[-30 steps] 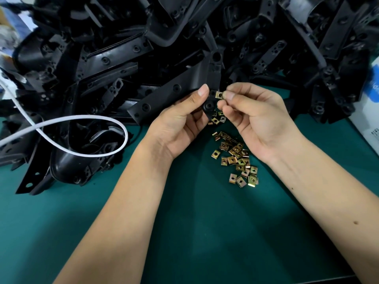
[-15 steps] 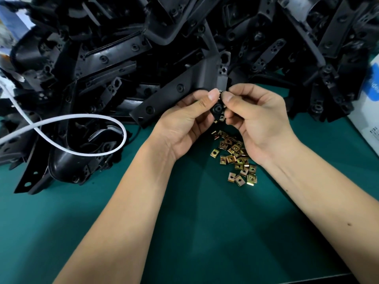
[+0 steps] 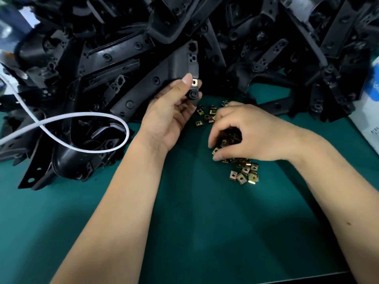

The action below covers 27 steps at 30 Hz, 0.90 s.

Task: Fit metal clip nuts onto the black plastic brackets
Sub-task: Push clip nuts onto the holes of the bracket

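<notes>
My left hand (image 3: 170, 111) grips the near end of a long black plastic bracket (image 3: 155, 80), thumb on top. A brass clip nut (image 3: 194, 82) sits on that end, just right of my thumb tip. My right hand (image 3: 246, 132) is down on the loose pile of brass clip nuts (image 3: 244, 173) on the green mat, fingers curled into the pile. Whether it holds a nut between its fingertips is hidden. More nuts (image 3: 207, 115) lie between the two hands.
A big heap of black plastic brackets (image 3: 266, 37) fills the back of the table. A white cable (image 3: 86, 115) loops over the left part of the heap. A white box (image 3: 371, 111) stands at the right edge. The green mat (image 3: 184, 232) covers the near table.
My right hand left the bracket end and dropped onto the nut pile. A clip nut now sits on the bracket end, which my left hand has lifted slightly.
</notes>
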Each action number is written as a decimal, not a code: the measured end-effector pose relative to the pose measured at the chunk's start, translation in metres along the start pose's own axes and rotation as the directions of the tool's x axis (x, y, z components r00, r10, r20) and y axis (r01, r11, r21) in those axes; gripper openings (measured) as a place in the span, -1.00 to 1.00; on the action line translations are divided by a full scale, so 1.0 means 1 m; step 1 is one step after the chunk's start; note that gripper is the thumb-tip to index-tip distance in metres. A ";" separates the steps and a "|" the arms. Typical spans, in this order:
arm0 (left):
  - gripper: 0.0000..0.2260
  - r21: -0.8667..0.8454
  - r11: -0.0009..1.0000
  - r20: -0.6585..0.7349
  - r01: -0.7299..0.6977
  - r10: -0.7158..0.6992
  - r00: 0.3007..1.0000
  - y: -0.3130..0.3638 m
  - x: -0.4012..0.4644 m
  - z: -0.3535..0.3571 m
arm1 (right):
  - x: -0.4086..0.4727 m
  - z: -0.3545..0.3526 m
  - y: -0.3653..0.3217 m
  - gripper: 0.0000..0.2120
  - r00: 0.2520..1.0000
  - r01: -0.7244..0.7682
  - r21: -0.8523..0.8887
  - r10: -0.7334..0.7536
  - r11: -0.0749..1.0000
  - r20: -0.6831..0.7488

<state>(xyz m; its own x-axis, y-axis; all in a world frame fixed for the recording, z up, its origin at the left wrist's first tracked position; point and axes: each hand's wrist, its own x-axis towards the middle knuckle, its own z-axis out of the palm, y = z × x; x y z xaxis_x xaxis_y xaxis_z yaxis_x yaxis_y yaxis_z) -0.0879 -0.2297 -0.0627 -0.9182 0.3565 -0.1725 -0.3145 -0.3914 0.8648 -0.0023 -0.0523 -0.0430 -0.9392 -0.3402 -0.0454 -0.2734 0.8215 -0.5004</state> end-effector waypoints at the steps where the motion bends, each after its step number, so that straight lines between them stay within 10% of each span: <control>1: -0.79 -0.019 1.000 0.003 0.005 -0.005 1.000 0.001 -0.001 0.000 | 0.001 0.001 0.001 -0.81 1.000 0.002 -0.020 -0.001 1.000 0.011; 6: -0.74 -0.098 0.995 0.057 0.027 -0.022 0.998 0.004 -0.005 0.000 | 0.004 0.009 0.001 -0.82 0.996 0.020 0.021 -0.018 1.000 -0.087; 12: -0.94 0.078 0.991 0.212 0.109 -0.123 0.969 0.008 -0.005 -0.004 | 0.011 0.013 0.008 -0.95 0.773 0.275 0.683 0.267 0.677 -0.575; 27: -0.83 0.222 0.963 0.223 0.152 -0.202 0.954 0.009 -0.007 -0.001 | 0.022 0.027 0.009 -0.91 0.704 0.339 0.839 0.476 0.427 -0.527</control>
<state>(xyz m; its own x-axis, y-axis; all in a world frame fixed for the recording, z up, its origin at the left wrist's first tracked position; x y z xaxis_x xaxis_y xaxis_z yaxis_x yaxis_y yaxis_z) -0.0847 -0.2369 -0.0539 -0.7585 0.6083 -0.2339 -0.3890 -0.1346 0.9113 -0.0196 -0.0643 -0.0722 -0.9007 0.3929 0.1851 -0.2608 -0.1486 -0.9539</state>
